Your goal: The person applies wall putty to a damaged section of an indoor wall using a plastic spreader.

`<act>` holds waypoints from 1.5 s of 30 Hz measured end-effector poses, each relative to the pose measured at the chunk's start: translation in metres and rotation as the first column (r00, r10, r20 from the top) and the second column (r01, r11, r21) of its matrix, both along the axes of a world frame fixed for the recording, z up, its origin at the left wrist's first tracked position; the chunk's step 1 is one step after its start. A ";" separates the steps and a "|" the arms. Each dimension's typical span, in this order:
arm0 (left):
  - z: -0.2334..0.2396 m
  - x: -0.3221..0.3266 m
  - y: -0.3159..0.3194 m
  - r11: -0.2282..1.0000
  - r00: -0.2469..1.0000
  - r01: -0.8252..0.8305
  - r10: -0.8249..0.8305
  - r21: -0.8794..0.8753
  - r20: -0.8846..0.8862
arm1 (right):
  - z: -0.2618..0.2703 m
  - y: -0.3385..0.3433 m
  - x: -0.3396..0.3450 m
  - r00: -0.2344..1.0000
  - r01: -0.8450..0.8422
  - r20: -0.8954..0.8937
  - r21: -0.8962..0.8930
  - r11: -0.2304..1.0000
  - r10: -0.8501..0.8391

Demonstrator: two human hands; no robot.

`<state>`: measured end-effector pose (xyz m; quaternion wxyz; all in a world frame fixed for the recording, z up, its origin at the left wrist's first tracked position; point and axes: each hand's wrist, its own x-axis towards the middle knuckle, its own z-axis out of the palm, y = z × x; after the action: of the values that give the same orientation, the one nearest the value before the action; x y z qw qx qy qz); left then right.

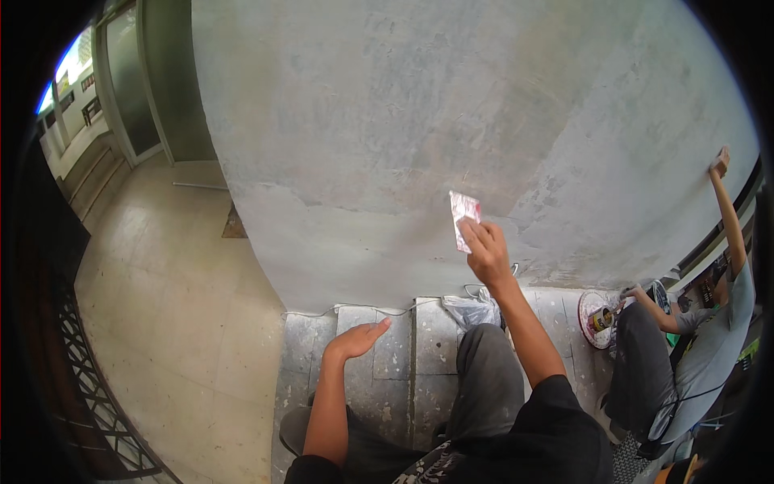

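My right hand (pixel 488 251) grips a thin flat scraper blade (pixel 464 212), pinkish and shiny with whitish smears. The blade is up against, or very close to, a grey skim-coated wall (pixel 375 151); contact cannot be made out. Darker patches and rough edges mark the coat around it. Over the paint-spattered grey steps (pixel 393 357), my left hand (pixel 357 340) hangs with its thumb stretched out and nothing visible in it. Some of its fingers are hidden from this angle. A clear plastic bag (pixel 474 310) lies at the wall's foot, beneath my right forearm.
To the right, a co-worker (pixel 713 351) crouches with one hand on the wall. Beside them, a tin can (pixel 600 319) rests on a round lid or tray (pixel 586 302). A thin cable (pixel 363 310) runs along the wall base. A beige tiled floor (pixel 175 290) lies lower left.
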<state>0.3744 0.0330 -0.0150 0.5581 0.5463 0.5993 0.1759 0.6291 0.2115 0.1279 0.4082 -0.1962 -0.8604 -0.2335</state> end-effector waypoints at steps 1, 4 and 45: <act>0.005 0.000 -0.001 1.000 1.000 -0.005 0.005 -0.001 -0.010 | 0.015 -0.002 -0.007 1.000 -0.003 0.005 -0.015 1.000 0.003; 0.019 -0.001 -0.005 1.000 1.000 -0.015 0.015 -0.008 0.001 | 0.034 0.006 -0.029 0.997 0.010 -0.079 0.081 0.997 -0.004; 0.022 0.004 -0.017 0.995 0.995 -0.092 0.093 0.021 -0.040 | -0.107 -0.016 -0.025 0.997 -0.010 0.079 -0.180 0.984 0.024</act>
<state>0.3780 0.0161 0.0070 0.5316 0.5268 0.6336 0.1962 0.6043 0.1950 0.0206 0.3556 -0.2151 -0.8955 -0.1595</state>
